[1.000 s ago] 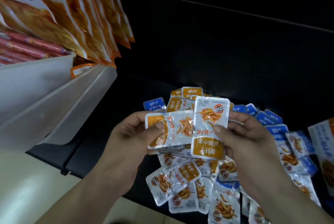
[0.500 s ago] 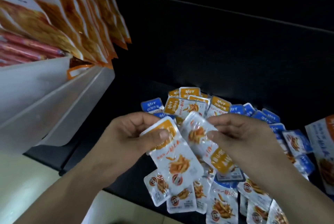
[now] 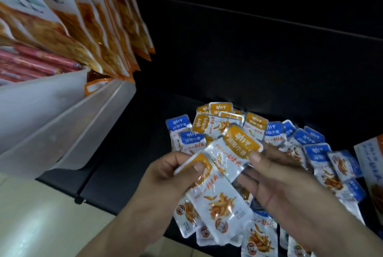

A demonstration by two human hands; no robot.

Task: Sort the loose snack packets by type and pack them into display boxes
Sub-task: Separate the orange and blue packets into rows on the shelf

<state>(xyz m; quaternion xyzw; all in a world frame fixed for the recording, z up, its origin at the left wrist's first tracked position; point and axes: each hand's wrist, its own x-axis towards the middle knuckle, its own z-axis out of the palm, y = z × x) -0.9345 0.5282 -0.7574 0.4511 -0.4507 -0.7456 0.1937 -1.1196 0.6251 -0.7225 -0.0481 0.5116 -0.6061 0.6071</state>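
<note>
Fingers [image 3: 196,167] of the left hand [image 3: 165,175] pinch an orange packet [image 3: 219,205] and the right hand [image 3: 281,186] pinches a second orange packet [image 3: 234,148] above the pile [image 3: 315,151] on the tabletop [image 3: 128,153]; they look light, floppy and slippery, best held by an edge.

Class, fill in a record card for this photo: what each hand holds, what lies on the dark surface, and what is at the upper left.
Left hand: grips an orange-topped packet, thumb on its top end
Right hand: pinches a second orange-topped packet, which overlaps the first
Dark surface: loose pile of orange-topped packets and blue-topped packets
Upper left: large orange bags above a white shelf tray
</note>
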